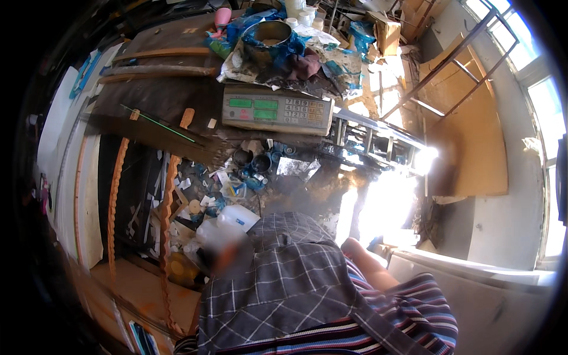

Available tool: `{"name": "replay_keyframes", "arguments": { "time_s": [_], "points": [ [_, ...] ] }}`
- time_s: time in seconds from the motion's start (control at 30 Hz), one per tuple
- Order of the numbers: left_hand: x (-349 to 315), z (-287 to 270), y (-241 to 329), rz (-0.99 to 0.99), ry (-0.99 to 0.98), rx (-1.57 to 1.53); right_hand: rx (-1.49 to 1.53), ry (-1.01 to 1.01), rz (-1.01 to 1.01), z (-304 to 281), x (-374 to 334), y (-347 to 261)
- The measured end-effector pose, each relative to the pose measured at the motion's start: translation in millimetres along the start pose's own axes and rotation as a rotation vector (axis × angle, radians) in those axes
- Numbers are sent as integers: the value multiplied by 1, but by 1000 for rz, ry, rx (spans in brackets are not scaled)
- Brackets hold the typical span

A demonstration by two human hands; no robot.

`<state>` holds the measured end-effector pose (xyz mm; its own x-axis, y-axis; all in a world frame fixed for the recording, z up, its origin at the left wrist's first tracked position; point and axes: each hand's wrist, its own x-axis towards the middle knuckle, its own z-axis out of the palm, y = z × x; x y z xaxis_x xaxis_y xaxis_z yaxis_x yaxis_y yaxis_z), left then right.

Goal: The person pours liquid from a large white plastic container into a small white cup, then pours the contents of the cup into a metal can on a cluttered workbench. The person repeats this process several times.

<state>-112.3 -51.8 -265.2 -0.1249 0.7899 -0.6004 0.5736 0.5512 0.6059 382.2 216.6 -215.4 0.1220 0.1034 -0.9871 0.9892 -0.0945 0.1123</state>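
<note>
My right forearm comes out of a striped sleeve and reaches ahead beside my dark checked apron (284, 266). At its end, my right hand (352, 247) shows only in part at the apron's edge. Its fingers are hidden, so I cannot see whether they hold anything. My left hand cannot be made out; the apron covers most of that side. A smeared orange-brown patch (228, 257) lies left of the apron, too blurred to name. Just beyond it, a whitish plastic jug (238, 216) lies among scraps.
Ahead stands a grey weighing scale (277, 111) with green displays. A round tub (267, 34) wrapped in blue plastic is behind it. Wavy-edged wooden strips (168, 219) stand at left. Scraps and blue-stained pots (261, 163) litter the floor. A metal ladder (378, 144) lies at right.
</note>
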Motion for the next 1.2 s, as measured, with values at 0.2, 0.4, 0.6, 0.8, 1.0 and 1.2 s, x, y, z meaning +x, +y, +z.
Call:
{"name": "replay_keyframes", "arguments": {
  "time_s": [0.2,0.4,0.6,0.8,1.0,1.2],
  "points": [
    [-7,15,-6,-39,-27,109,226,544,-124,28,-20,0],
    [-23,15,-19,-64,-141,229,527,623,-155,77,-108,-10],
    [-30,10,17,-140,-468,261,833,483,64,130,-101,62],
    [-9,27,148,-132,-455,402,1090,159,170,162,-50,165],
    [-20,51,203,-163,-360,623,1142,194,107,189,56,260],
    [-20,47,296,-166,-420,744,1043,288,450,152,103,304]
  ]
}}
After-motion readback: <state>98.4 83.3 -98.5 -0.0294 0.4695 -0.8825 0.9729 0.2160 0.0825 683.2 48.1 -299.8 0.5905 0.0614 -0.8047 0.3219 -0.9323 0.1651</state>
